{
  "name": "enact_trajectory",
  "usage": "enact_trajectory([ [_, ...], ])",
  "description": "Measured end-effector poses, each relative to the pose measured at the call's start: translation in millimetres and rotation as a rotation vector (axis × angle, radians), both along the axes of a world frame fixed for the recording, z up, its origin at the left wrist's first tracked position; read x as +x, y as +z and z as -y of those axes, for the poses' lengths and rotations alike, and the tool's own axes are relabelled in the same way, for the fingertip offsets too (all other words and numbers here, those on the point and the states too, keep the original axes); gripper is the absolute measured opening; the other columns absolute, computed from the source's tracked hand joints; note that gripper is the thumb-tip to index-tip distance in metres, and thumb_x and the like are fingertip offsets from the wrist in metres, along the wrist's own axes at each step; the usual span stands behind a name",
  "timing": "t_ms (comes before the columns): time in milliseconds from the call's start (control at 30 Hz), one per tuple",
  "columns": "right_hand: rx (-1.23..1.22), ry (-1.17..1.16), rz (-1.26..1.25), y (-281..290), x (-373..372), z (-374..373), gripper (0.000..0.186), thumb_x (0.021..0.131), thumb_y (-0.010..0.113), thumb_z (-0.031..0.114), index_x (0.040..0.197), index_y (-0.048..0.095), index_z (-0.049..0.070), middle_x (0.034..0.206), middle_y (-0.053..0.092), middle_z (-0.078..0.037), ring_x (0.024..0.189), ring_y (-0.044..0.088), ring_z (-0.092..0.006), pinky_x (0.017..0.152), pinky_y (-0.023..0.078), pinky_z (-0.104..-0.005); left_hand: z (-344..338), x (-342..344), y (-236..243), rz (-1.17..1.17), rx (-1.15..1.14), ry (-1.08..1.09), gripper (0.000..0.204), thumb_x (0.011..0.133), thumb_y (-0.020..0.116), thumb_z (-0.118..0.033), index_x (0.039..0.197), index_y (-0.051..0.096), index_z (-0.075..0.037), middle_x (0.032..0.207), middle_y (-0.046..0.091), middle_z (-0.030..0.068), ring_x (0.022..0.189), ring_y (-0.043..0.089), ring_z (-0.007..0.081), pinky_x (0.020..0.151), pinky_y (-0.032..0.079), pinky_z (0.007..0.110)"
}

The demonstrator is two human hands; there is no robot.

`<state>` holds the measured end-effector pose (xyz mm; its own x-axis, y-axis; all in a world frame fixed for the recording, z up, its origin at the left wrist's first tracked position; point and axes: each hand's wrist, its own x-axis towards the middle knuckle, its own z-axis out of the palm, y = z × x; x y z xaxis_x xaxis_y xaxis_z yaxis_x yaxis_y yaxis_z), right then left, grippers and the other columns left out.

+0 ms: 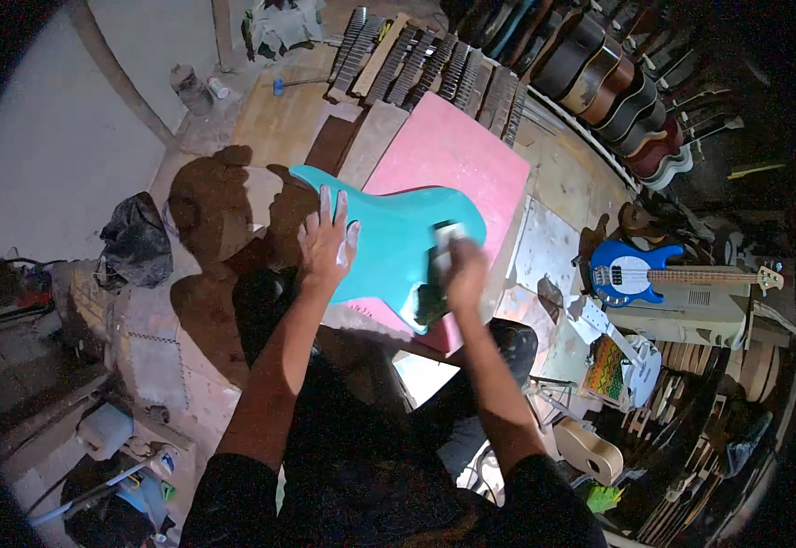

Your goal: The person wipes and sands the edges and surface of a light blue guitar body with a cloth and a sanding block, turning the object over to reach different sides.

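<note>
A turquoise electric guitar body [389, 230] lies flat in front of me on a pink board [457, 142]. My left hand [329, 245] rests on its left part, fingers spread and palm down, with pale dust on the fingertips. Toward the body's right edge, my right hand [465, 274] is closed around a small light-and-dark block [448, 236]. Motion blurs this hand and the block, so the block's exact kind is unclear. Part of the guitar body's lower right edge is in dark shadow beneath the hand.
Several guitar necks [401, 64] lie in a row beyond the board. Guitar bodies [590, 73] hang in a rack at the far right. A blue electric guitar [625, 273] rests on the right. A black plastic bag [136, 239] sits on the left, and wood pieces [686, 384] crowd the lower right.
</note>
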<state>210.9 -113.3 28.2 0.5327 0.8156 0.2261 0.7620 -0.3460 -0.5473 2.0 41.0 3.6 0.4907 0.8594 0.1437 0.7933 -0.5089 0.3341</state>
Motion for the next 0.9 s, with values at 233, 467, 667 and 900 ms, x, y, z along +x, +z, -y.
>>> enact_trajectory([
  [233, -0.111, 0.328, -0.002, 24.2, -56.0, -0.4, 0.034, 0.074, 0.078, 0.014, 0.105, 0.068, 0.005, 0.103, 0.066, -0.017, 0.09, 0.062, -0.0355, 0.088, 0.047, -0.0454, -3.5, -10.0, -1.8, -0.01, -0.018, -0.011, 0.068, 0.096, 0.057, -0.043, 0.153, 0.037, -0.013, 0.162, 0.025, 0.0185, 0.112, 0.052, 0.0386, 0.097, 0.043, 0.058],
  [467, 0.111, -0.064, -0.322, -3.0, 25.4, 2.8, 0.028, 0.091, 0.061, 0.025, 0.1, 0.064, -0.002, 0.087, 0.06, -0.009, 0.076, 0.058, -0.021, 0.072, 0.05, -0.0374, -3.0, 2.0, 4.1, -0.045, -0.1, -0.009, 0.081, 0.091, 0.059, -0.056, 0.155, 0.033, -0.013, 0.164, 0.018, 0.0178, 0.121, 0.048, 0.0408, 0.101, 0.039, 0.061],
  [667, 0.014, 0.394, 0.071, 7.3, -95.7, 36.1, 0.025, 0.083, 0.065, 0.012, 0.107, 0.069, 0.007, 0.11, 0.065, -0.018, 0.095, 0.061, -0.0383, 0.078, 0.049, -0.0497, -2.5, -3.3, -4.1, -0.023, -0.07, -0.025, 0.085, 0.091, 0.059, -0.059, 0.156, 0.029, -0.013, 0.163, 0.018, 0.0195, 0.124, 0.047, 0.0421, 0.103, 0.04, 0.058],
  [900, 0.023, -0.087, -0.018, 21.0, -8.6, 19.2, 0.027, 0.077, 0.069, 0.008, 0.102, 0.068, -0.001, 0.093, 0.064, -0.02, 0.088, 0.06, -0.0402, 0.078, 0.048, -0.0461, -6.8, -0.9, 11.2, -0.078, -0.185, -0.079, 0.087, 0.091, 0.059, -0.059, 0.156, 0.028, -0.01, 0.162, 0.017, 0.026, 0.13, 0.043, 0.0468, 0.101, 0.044, 0.057],
])
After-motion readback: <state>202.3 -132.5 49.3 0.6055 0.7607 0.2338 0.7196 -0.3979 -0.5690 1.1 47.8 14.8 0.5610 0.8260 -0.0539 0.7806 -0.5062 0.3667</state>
